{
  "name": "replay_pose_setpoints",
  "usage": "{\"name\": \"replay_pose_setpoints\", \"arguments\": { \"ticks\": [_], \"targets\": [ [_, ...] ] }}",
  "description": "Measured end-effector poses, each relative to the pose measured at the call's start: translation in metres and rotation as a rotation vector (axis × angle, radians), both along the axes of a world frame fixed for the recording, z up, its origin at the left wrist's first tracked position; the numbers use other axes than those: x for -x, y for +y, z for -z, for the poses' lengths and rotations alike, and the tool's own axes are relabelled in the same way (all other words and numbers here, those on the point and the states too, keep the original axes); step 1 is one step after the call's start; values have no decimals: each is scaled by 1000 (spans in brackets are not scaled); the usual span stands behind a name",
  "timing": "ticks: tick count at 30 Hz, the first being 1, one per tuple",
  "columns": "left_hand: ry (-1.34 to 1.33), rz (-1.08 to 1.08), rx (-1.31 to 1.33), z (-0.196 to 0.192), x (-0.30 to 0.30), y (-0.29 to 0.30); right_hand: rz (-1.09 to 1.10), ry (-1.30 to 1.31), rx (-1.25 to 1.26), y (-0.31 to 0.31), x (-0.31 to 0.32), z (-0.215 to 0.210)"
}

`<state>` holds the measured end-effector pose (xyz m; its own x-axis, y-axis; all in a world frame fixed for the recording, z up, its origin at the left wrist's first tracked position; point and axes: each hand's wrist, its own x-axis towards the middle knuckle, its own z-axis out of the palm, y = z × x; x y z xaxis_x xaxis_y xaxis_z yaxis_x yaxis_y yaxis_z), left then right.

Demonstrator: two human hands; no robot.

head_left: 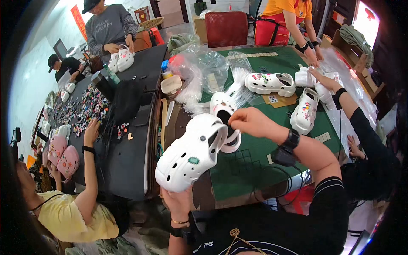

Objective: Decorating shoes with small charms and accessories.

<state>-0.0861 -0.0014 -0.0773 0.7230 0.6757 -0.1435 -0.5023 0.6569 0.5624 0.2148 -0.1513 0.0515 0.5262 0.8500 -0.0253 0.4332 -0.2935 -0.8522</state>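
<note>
A large white clog with round and slotted holes and a green charm on its upper rests on my left hand, gripped from below at the toe end. Directly behind it is a second white clog with small charms, partly covered by the first. My right hand is at the openings of these two clogs, its fingers pinched together. Whatever lies between those fingers is hidden. Beyond the hands, a bundle of thin clear plastic ties spreads over the green mat.
Decorated white clogs lie at the far right, where co-workers' hands reach in. Clear plastic bags and a white tub stand beyond my hands. On the left, a dark table holds many loose charms and pink clogs.
</note>
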Motion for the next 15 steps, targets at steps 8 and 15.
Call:
{"name": "replay_pose_setpoints", "arguments": {
  "ticks": [8, 15],
  "targets": [
    [432, -156, -182, 19, 16, -2, 287, 4, 74, 9, -43, 107],
    [1008, -446, -1731, -30, -17, -15, 293, 46, -113, 29, -26, 126]
  ]
}}
